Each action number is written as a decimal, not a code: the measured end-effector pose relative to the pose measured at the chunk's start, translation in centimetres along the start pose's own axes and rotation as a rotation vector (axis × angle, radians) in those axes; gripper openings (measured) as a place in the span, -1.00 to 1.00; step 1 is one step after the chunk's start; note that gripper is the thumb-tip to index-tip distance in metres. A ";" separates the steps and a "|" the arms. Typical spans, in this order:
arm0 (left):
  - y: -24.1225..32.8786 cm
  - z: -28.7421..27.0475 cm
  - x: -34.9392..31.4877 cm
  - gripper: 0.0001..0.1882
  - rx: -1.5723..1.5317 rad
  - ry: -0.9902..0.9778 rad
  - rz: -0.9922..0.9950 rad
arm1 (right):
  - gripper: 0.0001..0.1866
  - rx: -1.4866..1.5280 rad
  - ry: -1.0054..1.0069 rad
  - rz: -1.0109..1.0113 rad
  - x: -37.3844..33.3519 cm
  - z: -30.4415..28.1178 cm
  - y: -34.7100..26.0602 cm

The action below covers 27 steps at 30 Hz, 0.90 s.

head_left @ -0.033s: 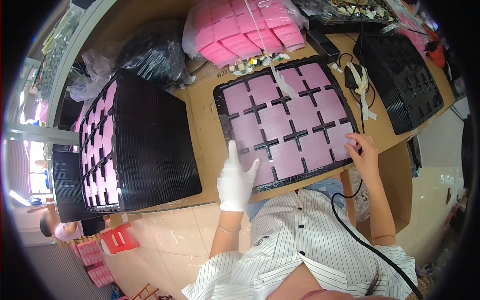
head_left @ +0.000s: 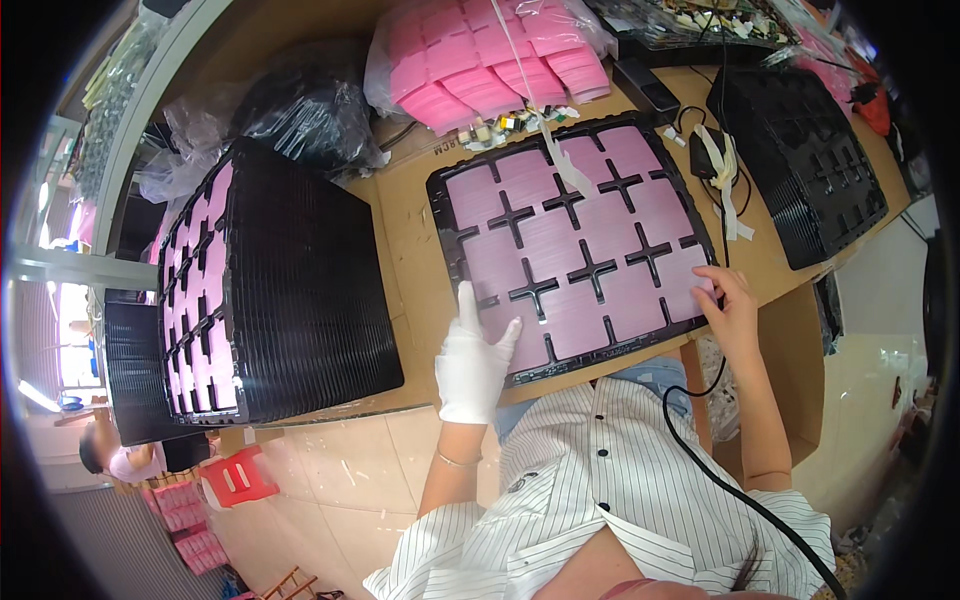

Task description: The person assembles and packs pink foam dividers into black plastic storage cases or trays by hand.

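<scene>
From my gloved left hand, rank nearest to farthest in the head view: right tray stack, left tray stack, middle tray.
1. Middle tray, at your left hand.
2. Left tray stack, to its left.
3. Right tray stack, at far right.

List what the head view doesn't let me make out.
Cardboard beneath the black tray: head view, covered by the tray.
Palm of the left hand: head view, hidden by its gloved back.
Whether the right hand grips anything: head view, fingers hide the contact.
Contents of the black bag: head view, hidden by dark film.
Small parts by the pink bundle: head view, too small.
</scene>
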<state>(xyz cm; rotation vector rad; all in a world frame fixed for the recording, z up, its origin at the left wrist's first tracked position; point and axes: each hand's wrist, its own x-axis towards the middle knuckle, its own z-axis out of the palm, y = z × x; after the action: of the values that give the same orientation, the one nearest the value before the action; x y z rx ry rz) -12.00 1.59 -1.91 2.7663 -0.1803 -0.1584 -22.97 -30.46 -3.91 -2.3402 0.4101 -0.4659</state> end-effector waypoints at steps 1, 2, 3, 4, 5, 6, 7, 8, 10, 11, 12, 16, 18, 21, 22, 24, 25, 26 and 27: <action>0.0 -0.1 0.0 -0.17 -0.007 -0.016 0.020 | -0.72 0.022 -0.018 0.080 -0.1 -0.1 0.0; 0.4 -0.4 0.0 -0.17 -0.008 -0.018 0.020 | -0.72 0.020 -0.018 0.081 0.1 -0.1 0.2; 0.9 -0.9 0.1 -0.20 -0.023 0.002 -0.007 | -0.72 -0.016 0.001 -0.005 0.3 -0.1 0.4; 1.2 -1.1 0.2 -0.22 -0.039 0.021 -0.034 | -0.73 -0.052 0.020 -0.091 0.6 -0.1 0.5; 0.9 -1.1 0.4 -0.22 -0.039 0.026 -0.035 | -0.73 -0.051 0.021 -0.096 1.1 -0.1 0.4; 0.4 -1.0 0.7 -0.27 0.005 0.196 0.055 | -0.77 -0.169 0.126 -0.185 1.7 -0.3 0.1; 0.0 -1.1 1.0 -0.32 0.050 0.367 0.145 | -0.81 -0.288 0.232 -0.273 2.4 -0.5 -0.3; -0.1 -1.3 2.1 -0.43 0.064 0.406 0.202 | -0.81 -0.291 0.235 -0.272 3.7 -0.6 -0.5; 0.6 -1.1 5.8 -0.69 -0.054 0.446 0.417 | -0.85 -0.157 0.209 -0.385 7.4 -0.4 -1.1; 1.0 -1.2 7.8 -0.76 -0.115 0.405 0.502 | -0.86 -0.092 0.155 -0.446 9.7 0.9 -1.3; 2.0 -1.4 9.4 -0.78 -0.173 0.358 0.573 | -0.85 -0.028 0.106 -0.518 12.3 2.7 -2.0; 4.1 2.8 16.7 -0.73 -0.166 0.303 0.820 | -0.70 -0.076 -0.174 -0.741 18.6 10.3 -2.4; 2.6 3.3 18.3 -0.66 -0.071 0.163 0.828 | -0.69 -0.116 -0.201 -0.713 19.6 10.7 -0.4; -1.7 2.1 17.6 -0.60 0.082 0.096 0.779 | -0.67 -0.186 -0.283 -0.561 19.9 7.7 3.8; -2.5 1.6 17.4 -0.60 0.085 0.102 0.777 | -0.67 -0.226 -0.224 -0.510 20.0 7.0 4.7; -3.6 1.3 16.1 -0.56 0.095 0.167 0.701 | -0.66 -0.289 -0.172 -0.467 19.2 6.1 4.0; -3.5 1.6 15.7 -0.56 0.094 0.160 0.699 | -0.66 -0.288 -0.178 -0.462 18.7 6.5 3.4; -2.9 1.7 15.3 -0.58 0.196 0.204 0.731 | -0.68 -0.283 -0.181 -0.543 18.4 6.8 2.8; -2.4 1.5 15.0 -0.60 0.298 0.247 0.762 | -0.70 -0.278 -0.185 -0.625 18.1 6.9 2.5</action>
<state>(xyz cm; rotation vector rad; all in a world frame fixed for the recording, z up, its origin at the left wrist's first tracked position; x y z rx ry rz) 2.81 1.11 -5.46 2.7407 -1.2369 0.4346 -4.38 -35.68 -6.49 -2.7353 -0.3859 -0.4927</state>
